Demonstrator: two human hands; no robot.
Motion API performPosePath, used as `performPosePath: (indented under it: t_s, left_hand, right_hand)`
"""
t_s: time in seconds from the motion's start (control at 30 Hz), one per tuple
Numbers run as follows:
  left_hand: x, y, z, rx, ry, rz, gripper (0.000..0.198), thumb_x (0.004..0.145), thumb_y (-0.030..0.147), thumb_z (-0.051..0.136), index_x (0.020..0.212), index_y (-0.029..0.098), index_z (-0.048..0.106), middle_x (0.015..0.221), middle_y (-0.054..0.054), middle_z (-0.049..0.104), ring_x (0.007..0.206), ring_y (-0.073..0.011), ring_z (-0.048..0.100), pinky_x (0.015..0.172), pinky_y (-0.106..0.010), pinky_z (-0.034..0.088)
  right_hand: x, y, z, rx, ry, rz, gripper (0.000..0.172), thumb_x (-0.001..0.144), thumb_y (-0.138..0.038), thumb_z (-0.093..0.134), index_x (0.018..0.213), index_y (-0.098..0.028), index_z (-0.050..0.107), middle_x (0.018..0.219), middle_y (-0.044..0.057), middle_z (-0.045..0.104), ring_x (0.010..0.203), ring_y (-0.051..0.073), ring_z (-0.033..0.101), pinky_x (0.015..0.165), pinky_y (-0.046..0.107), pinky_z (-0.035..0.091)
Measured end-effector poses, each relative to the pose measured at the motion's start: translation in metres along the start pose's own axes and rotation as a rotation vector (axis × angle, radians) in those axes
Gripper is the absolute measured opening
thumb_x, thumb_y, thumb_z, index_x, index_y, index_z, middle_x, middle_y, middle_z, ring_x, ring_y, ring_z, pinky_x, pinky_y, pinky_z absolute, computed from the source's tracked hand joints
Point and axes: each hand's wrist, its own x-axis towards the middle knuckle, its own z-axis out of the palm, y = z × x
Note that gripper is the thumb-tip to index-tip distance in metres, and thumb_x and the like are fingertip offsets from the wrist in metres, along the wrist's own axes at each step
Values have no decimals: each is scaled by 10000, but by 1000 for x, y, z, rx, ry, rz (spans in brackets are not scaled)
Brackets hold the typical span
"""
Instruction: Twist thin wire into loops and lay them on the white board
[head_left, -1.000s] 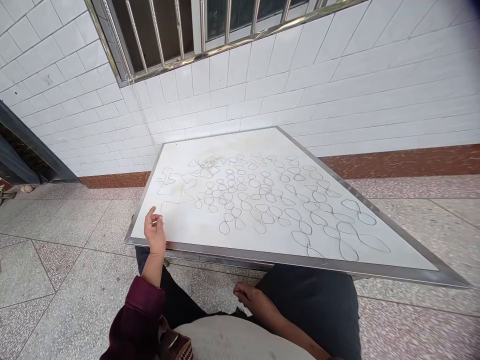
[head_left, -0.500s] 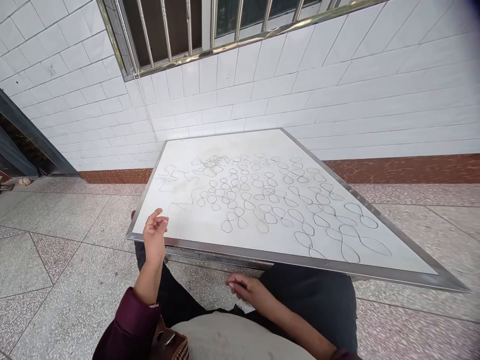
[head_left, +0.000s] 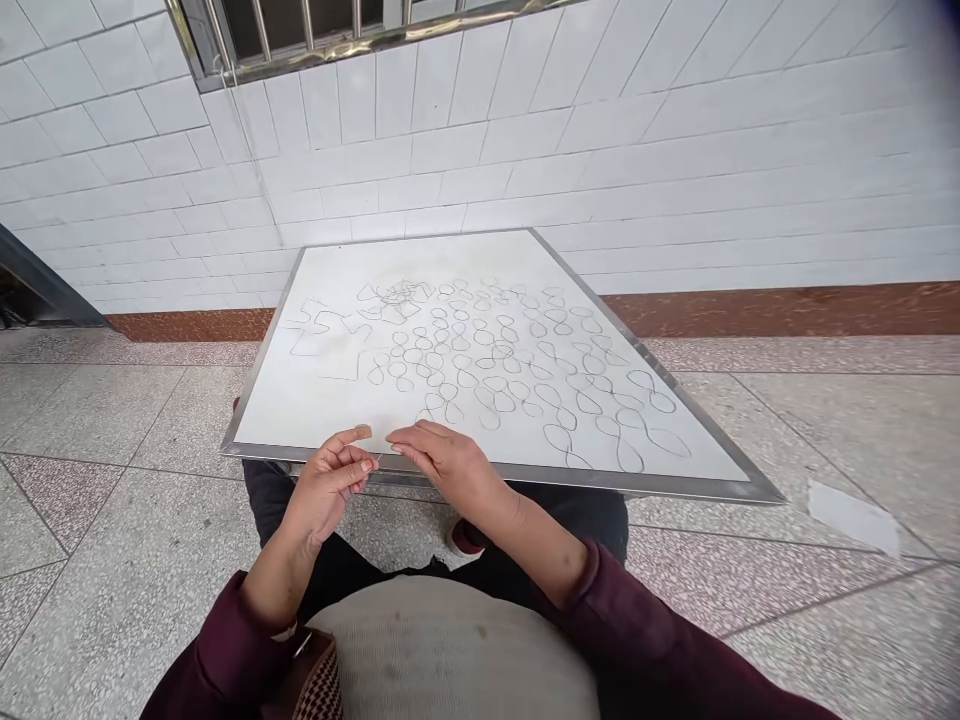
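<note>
A large white board (head_left: 274, 425) with a metal edge lies in front of me. Rows of thin wires bent into figure-eight loops (head_left: 559, 438) cover its middle and right. Near the board's front edge, my left hand (head_left: 334, 485) pinches a thin wire (head_left: 379, 457) between thumb and finger; only a short bit shows. My right hand (head_left: 450, 460) is close beside it, thumb and fingers pressed together at the wire's other end, its fingertips partly hiding their hold. Loose angular wires (head_left: 322, 325) lie on the board's left part.
A tangled heap of wire (head_left: 401, 295) sits toward the back of the board. Behind stands a white tiled wall (head_left: 450, 150) with a barred window (head_left: 307, 25). A white flat piece (head_left: 855, 515) lies on the speckled floor at right.
My right hand has risen from my lap to the board's front edge, beside my left hand. My left hand has moved right and lower. The view has shifted.
</note>
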Motion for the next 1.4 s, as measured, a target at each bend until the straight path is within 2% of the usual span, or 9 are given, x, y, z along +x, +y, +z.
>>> performPosePath:
  t_s: [0.27, 0.47, 0.7, 0.87, 1.03, 1.23, 1.4]
  left_hand:
    - [-1, 0, 2, -31, -132, -124, 499, 798, 313, 740, 1262, 180, 612, 737, -33, 675, 594, -75, 520, 560, -188, 388]
    - [-4, 0, 6, -98, -189, -145, 532, 773, 219, 764, 1281, 194, 608, 744, -10, 649, 607, -67, 527, 570, -174, 403]
    - [-6, -3, 13, -116, -170, -112, 641, 716, 193, 801, 1313, 184, 567, 683, 10, 636, 548, -57, 504, 516, -162, 377]
    - [-6, -4, 12, -107, -173, -81, 638, 719, 199, 801, 1310, 180, 562, 676, 12, 643, 529, -54, 506, 491, -157, 364]
    - [-7, -2, 11, -75, -169, -50, 627, 781, 222, 761, 1359, 207, 520, 757, -4, 682, 593, -70, 563, 568, -180, 425]
    - [-10, 0, 16, -65, -241, -51, 696, 768, 172, 766, 1398, 223, 474, 870, -36, 719, 701, -94, 608, 624, -194, 447]
    - [-10, -4, 23, -105, -147, 15, 680, 743, 145, 786, 1363, 197, 511, 750, 2, 710, 630, -79, 609, 599, -175, 456]
  right_hand:
    - [-10, 1, -3, 76, -75, 10, 337, 1028, -364, 380, 1036, -200, 674, 799, 35, 655, 701, 138, 609, 643, 255, 508]
    - [-13, -2, -4, 140, -92, 51, 322, 1025, -353, 387, 986, -200, 668, 777, 26, 655, 691, 134, 602, 645, 250, 496]
    - [-17, -5, -10, 189, -118, 139, 266, 1013, -304, 421, 898, -198, 636, 802, 14, 662, 732, 129, 606, 670, 240, 480]
    - [-19, -3, -13, 209, -73, 202, 259, 1004, -314, 439, 860, -202, 623, 760, -1, 636, 710, 130, 581, 668, 244, 457]
    - [-17, -4, -15, 192, -33, 220, 322, 1011, -375, 402, 847, -209, 625, 743, 4, 626, 701, 139, 574, 673, 260, 450]
    - [-18, -9, -14, 248, -43, 233, 281, 997, -344, 431, 842, -207, 620, 755, 3, 637, 707, 133, 581, 667, 248, 445]
    - [-15, -15, -17, 323, -38, 335, 233, 964, -312, 464, 809, -210, 607, 699, -13, 592, 657, 130, 543, 636, 248, 425]
